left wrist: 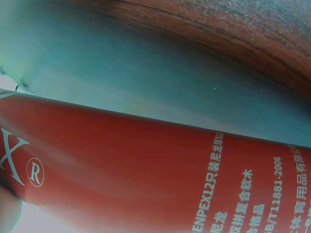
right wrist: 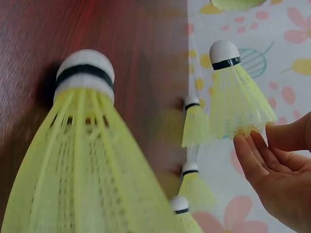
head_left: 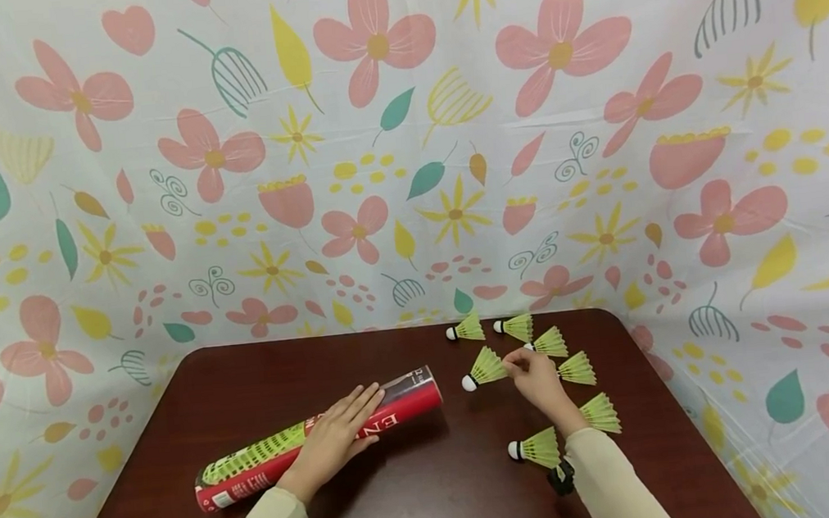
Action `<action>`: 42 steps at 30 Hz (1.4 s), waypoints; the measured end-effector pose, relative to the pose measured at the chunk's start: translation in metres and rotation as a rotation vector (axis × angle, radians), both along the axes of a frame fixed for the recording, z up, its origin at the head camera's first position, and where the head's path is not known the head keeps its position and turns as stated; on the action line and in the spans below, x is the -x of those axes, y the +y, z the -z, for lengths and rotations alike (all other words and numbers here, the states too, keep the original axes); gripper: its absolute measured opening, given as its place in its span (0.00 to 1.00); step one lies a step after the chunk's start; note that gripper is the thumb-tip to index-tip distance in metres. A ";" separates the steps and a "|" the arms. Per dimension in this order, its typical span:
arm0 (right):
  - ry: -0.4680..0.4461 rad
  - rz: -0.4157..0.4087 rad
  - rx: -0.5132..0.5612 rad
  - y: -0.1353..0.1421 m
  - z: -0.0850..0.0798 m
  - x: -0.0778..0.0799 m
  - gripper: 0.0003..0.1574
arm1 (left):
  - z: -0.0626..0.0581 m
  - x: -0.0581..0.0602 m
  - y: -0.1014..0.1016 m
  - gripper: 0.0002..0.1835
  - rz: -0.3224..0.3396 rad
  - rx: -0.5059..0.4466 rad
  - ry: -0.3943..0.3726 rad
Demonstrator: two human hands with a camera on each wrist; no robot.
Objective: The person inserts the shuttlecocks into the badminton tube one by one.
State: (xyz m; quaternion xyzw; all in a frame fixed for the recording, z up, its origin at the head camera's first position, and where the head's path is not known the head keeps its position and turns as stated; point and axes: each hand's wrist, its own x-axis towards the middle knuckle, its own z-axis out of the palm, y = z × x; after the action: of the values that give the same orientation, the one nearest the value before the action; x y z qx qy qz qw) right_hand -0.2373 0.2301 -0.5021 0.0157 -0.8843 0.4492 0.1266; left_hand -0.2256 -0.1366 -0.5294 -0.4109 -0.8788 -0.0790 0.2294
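Observation:
My right hand [head_left: 538, 380] pinches a yellow shuttlecock [head_left: 485, 370] by the rim of its skirt, thumb against fingers. In the right wrist view that shuttlecock [right wrist: 238, 94] is held up with its white cork away from the hand. My left hand [head_left: 332, 439] rests across a red shuttlecock tube [head_left: 405, 401], its fingers straight over the upper side. The tube lies slanted on the left of the table, and its red printed wall [left wrist: 121, 165] fills the lower left wrist view. Only a bit of finger [left wrist: 8, 208] shows there.
Several loose shuttlecocks lie on the right side of the dark table [head_left: 421, 505], some at the far edge [head_left: 465, 329]. Another shuttlecock [head_left: 536, 450] lies beside the right forearm and looms large in the right wrist view. A flower-patterned cloth [head_left: 377, 172] hangs behind.

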 end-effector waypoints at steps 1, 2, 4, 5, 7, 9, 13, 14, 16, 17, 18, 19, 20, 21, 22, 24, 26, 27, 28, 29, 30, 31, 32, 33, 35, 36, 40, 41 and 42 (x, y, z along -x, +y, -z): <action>-0.005 -0.002 0.012 -0.002 -0.001 0.000 0.05 | 0.000 0.000 0.000 0.44 0.002 -0.006 0.000; -0.012 -0.005 0.024 -0.005 -0.001 0.000 0.05 | 0.001 0.000 0.000 0.45 0.000 -0.006 0.001; -0.026 -0.009 0.047 -0.010 -0.002 -0.001 0.06 | 0.002 0.000 0.000 0.46 0.003 -0.009 0.010; -0.025 -0.015 0.056 -0.012 -0.002 -0.001 0.05 | 0.002 -0.001 0.000 0.45 0.003 -0.009 0.014; -0.013 -0.018 0.060 -0.018 -0.003 -0.002 0.05 | 0.003 -0.001 -0.001 0.45 0.006 -0.015 0.016; 0.011 -0.016 0.069 -0.024 -0.004 -0.002 0.05 | 0.002 -0.002 -0.001 0.45 0.005 -0.013 0.021; 0.052 -0.013 0.103 -0.035 -0.005 -0.001 0.04 | 0.001 -0.002 -0.001 0.45 0.005 -0.017 0.018; 0.058 -0.010 0.111 -0.037 -0.005 -0.001 0.04 | 0.001 -0.002 -0.001 0.45 0.004 -0.014 0.020; 0.069 -0.008 0.126 -0.042 -0.004 -0.001 0.03 | 0.000 -0.002 0.000 0.45 0.006 -0.016 0.021; 0.072 -0.008 0.130 -0.044 -0.004 -0.001 0.03 | 0.000 -0.002 0.000 0.45 0.008 -0.021 0.019; 0.080 -0.010 0.131 -0.046 -0.004 -0.002 0.03 | 0.000 -0.002 0.000 0.45 0.010 -0.025 0.018; 0.086 -0.014 0.131 -0.049 -0.004 -0.002 0.03 | 0.000 -0.002 0.001 0.44 0.011 -0.027 0.018; 0.092 -0.018 0.133 -0.051 -0.004 -0.003 0.03 | 0.000 -0.002 0.001 0.44 0.010 -0.025 0.018; 0.099 -0.022 0.136 -0.053 -0.004 -0.003 0.03 | 0.000 -0.002 0.001 0.44 0.010 -0.024 0.018; 0.108 -0.026 0.138 -0.055 -0.004 -0.004 0.03 | 0.000 -0.002 0.001 0.44 0.010 -0.025 0.018; 0.128 -0.034 0.139 -0.058 -0.003 -0.004 0.03 | 0.001 -0.002 0.001 0.44 0.013 -0.031 0.018; 0.145 -0.043 0.147 -0.062 -0.002 -0.005 0.04 | 0.002 -0.002 0.002 0.44 0.012 -0.033 0.018; 0.150 -0.049 0.153 -0.064 -0.001 -0.005 0.05 | 0.002 -0.002 0.002 0.45 0.013 -0.037 0.016; 0.154 -0.057 0.157 -0.065 -0.001 -0.006 0.05 | 0.002 -0.002 0.002 0.45 0.014 -0.042 0.014; 0.155 -0.064 0.163 -0.067 -0.001 -0.007 0.05 | 0.002 -0.002 0.003 0.45 0.014 -0.045 0.013; 0.156 -0.074 0.170 -0.068 -0.001 -0.008 0.06 | 0.001 -0.002 0.003 0.45 0.014 -0.047 0.011; 0.151 -0.082 0.178 -0.070 -0.001 -0.009 0.05 | 0.001 -0.002 0.004 0.46 0.016 -0.048 0.012; 0.147 -0.090 0.185 -0.071 0.000 -0.010 0.05 | 0.001 -0.002 0.004 0.46 0.016 -0.045 0.013; 0.144 -0.098 0.188 -0.072 0.000 -0.011 0.04 | 0.001 -0.002 0.005 0.45 0.015 -0.041 0.012; 0.137 -0.110 0.194 -0.074 0.002 -0.012 0.03 | 0.001 -0.002 0.005 0.45 0.015 -0.038 0.012; 0.132 -0.113 0.193 -0.074 0.002 -0.012 0.02 | 0.001 -0.002 0.006 0.45 0.015 -0.040 0.009; 0.121 -0.113 0.185 -0.077 0.002 -0.014 0.02 | 0.001 -0.002 0.006 0.43 0.015 -0.035 0.014; 0.119 -0.110 0.184 -0.077 0.002 -0.015 0.02 | 0.001 -0.002 0.006 0.43 0.016 -0.038 0.013; 0.116 -0.108 0.185 -0.077 0.002 -0.015 0.02 | 0.001 -0.002 0.007 0.43 0.016 -0.037 0.013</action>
State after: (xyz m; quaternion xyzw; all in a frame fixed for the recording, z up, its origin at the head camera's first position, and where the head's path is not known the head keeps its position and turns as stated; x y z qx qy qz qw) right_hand -0.2224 0.1527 -0.5045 0.0778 -0.8282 0.5333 0.1540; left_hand -0.2240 -0.1300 -0.5301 -0.4139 -0.8724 -0.0945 0.2420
